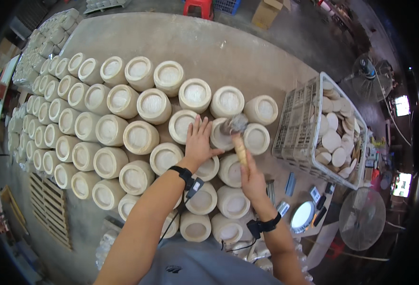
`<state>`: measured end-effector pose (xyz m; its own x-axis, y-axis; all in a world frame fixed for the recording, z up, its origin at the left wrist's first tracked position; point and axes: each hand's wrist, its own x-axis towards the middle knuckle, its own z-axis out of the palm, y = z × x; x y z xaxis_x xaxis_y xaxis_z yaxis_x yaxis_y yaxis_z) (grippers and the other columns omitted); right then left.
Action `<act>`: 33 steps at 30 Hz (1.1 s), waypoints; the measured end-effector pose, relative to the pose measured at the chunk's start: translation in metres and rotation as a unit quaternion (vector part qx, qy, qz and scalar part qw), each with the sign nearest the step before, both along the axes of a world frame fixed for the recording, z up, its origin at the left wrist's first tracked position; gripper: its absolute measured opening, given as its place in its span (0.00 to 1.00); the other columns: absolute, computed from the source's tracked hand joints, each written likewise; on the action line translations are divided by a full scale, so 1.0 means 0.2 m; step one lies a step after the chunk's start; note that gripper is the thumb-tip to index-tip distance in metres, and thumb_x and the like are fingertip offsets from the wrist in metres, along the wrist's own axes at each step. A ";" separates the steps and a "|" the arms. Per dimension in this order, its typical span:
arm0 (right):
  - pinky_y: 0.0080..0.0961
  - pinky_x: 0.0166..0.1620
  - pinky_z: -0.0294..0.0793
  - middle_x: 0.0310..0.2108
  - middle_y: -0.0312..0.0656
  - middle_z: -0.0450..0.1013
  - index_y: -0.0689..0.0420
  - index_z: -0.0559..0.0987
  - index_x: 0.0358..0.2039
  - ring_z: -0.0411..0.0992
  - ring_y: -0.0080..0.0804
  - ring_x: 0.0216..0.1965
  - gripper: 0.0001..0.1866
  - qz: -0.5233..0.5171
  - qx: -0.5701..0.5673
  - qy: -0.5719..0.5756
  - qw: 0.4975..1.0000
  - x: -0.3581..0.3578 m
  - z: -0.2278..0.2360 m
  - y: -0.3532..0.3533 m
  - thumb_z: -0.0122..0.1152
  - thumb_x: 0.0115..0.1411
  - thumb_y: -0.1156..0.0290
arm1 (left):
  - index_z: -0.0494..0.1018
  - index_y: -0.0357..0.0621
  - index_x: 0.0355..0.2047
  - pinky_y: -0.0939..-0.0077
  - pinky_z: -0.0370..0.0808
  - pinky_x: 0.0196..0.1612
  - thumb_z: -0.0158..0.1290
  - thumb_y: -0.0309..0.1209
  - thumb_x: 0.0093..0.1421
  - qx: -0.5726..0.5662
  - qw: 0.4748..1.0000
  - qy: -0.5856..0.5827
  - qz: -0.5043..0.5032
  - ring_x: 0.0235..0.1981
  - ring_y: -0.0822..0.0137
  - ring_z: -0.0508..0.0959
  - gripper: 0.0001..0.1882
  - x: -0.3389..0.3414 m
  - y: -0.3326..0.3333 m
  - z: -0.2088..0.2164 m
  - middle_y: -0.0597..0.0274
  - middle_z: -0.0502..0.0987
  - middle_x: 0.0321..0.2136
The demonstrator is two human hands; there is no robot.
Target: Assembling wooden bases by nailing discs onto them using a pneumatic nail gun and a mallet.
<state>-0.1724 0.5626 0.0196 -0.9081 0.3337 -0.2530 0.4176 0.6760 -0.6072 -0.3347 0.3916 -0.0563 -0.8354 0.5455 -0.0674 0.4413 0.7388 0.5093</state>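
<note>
My right hand [253, 183] is wrapped round the pale wooden handle of a hammer [240, 148]. The hammer's grey, thick head lies over the recessed round top of a cream pot-shaped piece [219, 140]; whether it touches is hard to tell. My left hand [199, 142] rests flat with fingers spread, its fingertips on the rim of the neighbouring cream piece [180, 124] and its thumb beside the piece under the hammer. Another such piece [257, 137] stands just right of the hammer head. Both wrists wear black bands.
Rows of similar cream pieces [140, 137] cover the table [195, 40] leftward. At right, a grey plastic crate [297, 124] holds many pale discs [332, 141]. Nearer lie a round white-faced object [303, 216] and a blue strip [290, 184]. Two fans [362, 219] stand beyond.
</note>
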 end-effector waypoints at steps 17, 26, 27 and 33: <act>0.53 0.44 0.79 0.50 0.64 0.76 0.46 0.56 0.75 0.79 0.63 0.42 0.35 -0.010 0.012 0.199 0.980 0.06 -0.07 0.03 0.55 0.69 0.67 | 0.63 0.37 0.68 0.42 0.49 0.74 0.72 0.57 0.41 0.042 0.998 0.047 -0.004 0.75 0.43 0.49 0.59 -0.02 0.04 0.02 0.46 0.62 0.70; 0.53 0.43 0.77 0.48 0.61 0.78 0.48 0.58 0.74 0.78 0.64 0.43 0.33 -0.016 -0.019 0.162 0.987 0.00 0.04 -0.03 0.53 0.71 0.63 | 0.64 0.37 0.67 0.42 0.48 0.74 0.73 0.56 0.41 0.035 0.998 0.046 -0.007 0.76 0.43 0.48 0.58 -0.04 0.00 0.01 0.46 0.61 0.71; 0.52 0.44 0.78 0.48 0.61 0.78 0.48 0.59 0.73 0.78 0.64 0.43 0.32 -0.016 -0.009 0.189 0.982 0.00 0.00 -0.02 0.54 0.71 0.63 | 0.64 0.37 0.67 0.42 0.48 0.74 0.73 0.56 0.41 0.034 0.998 0.045 -0.010 0.76 0.43 0.48 0.58 -0.04 0.01 0.02 0.46 0.61 0.71; 0.48 0.49 0.79 0.52 0.60 0.77 0.53 0.62 0.71 0.77 0.62 0.49 0.31 -0.001 -0.029 0.001 1.000 0.07 -0.07 0.05 0.55 0.70 0.67 | 0.62 0.39 0.69 0.42 0.46 0.74 0.70 0.59 0.45 -0.014 1.000 0.005 -0.010 0.76 0.42 0.46 0.58 -0.02 0.03 0.01 0.45 0.57 0.72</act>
